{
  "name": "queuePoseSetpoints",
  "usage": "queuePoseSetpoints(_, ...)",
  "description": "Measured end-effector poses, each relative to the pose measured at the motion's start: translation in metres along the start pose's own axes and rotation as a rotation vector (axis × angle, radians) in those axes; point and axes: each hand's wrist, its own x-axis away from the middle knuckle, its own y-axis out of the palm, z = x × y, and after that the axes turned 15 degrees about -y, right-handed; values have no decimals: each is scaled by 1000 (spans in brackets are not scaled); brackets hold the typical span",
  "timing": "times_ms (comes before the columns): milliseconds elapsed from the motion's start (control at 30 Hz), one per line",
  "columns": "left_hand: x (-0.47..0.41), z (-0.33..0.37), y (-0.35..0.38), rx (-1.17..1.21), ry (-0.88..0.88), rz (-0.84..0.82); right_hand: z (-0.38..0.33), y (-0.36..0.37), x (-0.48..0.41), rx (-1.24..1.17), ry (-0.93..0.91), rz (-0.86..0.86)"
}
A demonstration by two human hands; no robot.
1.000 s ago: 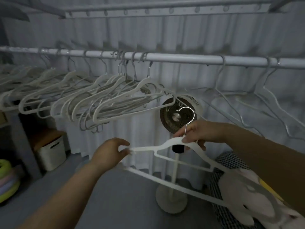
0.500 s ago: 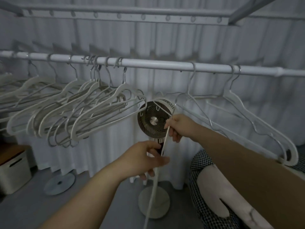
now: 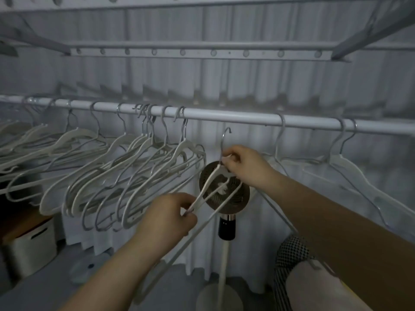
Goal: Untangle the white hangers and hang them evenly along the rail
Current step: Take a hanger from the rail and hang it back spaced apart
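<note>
Both forearms reach up toward the white metal rail [image 3: 224, 117]. The right hand [image 3: 244, 167] pinches the neck of a white plastic hanger [image 3: 211, 182], its hook just below the rail; the left hand [image 3: 166, 218] grips its lower arm.

No text, label, brand, number or sign can be read anywhere in this dim, slightly blurred view
</note>
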Motion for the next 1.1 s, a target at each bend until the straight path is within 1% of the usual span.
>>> queuePoseSetpoints(67, -9, 13, -3, 75, 0, 61, 3, -12, -8, 87, -77, 30)
queuePoseSetpoints(167, -28, 34, -6, 152, -21, 126, 7, -26, -20, 212, -145, 70)
queuePoseSetpoints(300, -55, 56, -5, 111, -53, 146, 13, -36, -33, 420, -267, 167)
queuePoseSetpoints(367, -64, 62, 1, 71, -79, 141, 17, -39, -38, 500, -298, 185)
queuePoseSetpoints(500, -71, 62, 18, 62, -68, 95, 22, -41, -49, 546, -311, 149)
queuePoseSetpoints(633, -70, 59, 29, 82, -100, 5, 27, -35, -56, 567, -316, 112)
queuePoseSetpoints(733, -66, 56, 26, 124, -109, 16, 30, -32, -63, 657, -328, 73)
queuePoseSetpoints(767, -64, 56, 22, 106, -98, 54, 31, -31, -64, 688, -337, 67)
queuePoseSetpoints(800, -61, 55, 17, 40, -78, 131, 32, -31, -66, 703, -343, 68)
queuePoseSetpoints(900, -51, 43, -2, -176, 43, 538, 34, -30, -68, 715, -370, 91)
queuePoseSetpoints(933, -49, 38, -8, -233, 72, 622, 35, -29, -67, 727, -382, 97)
queuePoseSetpoints(967, -48, 31, -15, -308, 54, 647, 36, -29, -66, 736, -391, 100)
queuePoseSetpoints(1000, -48, 25, -19, -391, -6, 627, 37, -30, -65, 737, -399, 104)
queuePoseSetpoints(1100, -49, 7, -26, -531, -195, 498, 38, -32, -63, 712, -402, 109)
